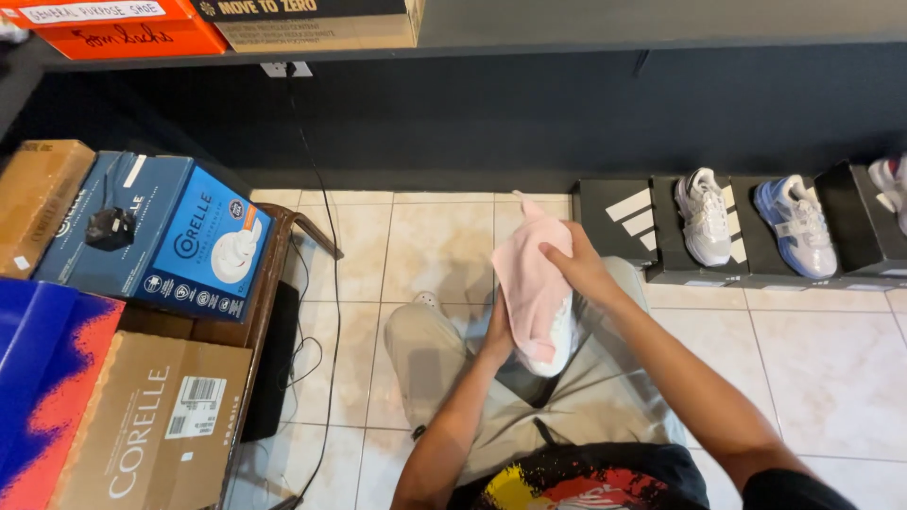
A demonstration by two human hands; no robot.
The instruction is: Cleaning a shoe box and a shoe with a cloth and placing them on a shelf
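You're seated, knees apart, centre of frame. Your right hand [574,266] presses a pink cloth [531,274] down over a white shoe [557,345], fingers curled onto the cloth and gripping it against the shoe's upper. Your left hand [498,335] sits just below-left of that, fingers wrapped around the shoe's side, holding it over your lap. Shoe is mostly covered; only the pale toe and sole edge show under the cloth at centre, so how clean it is can't be judged.

Progress: the cloth is on the shoe and the wipe looks under way, probably somewhere mid-job, though the covered part hides what's done. The sole edge that shows looks pale, no obvious dirt. No second shoe of the pair in your hands.

Right of frame: black shoe boxes [619,222] along the dark wall, with a white sneaker [704,215] and a blue-and-white sneaker [798,225] sitting on top, another shoe cut off at the right edge. Left of frame: a blue dish box [203,246], a brown carton [156,425] lower left, an orange box [123,28] on the shelf upper left. A black cable [326,246] runs down over the tiled floor [831,368].
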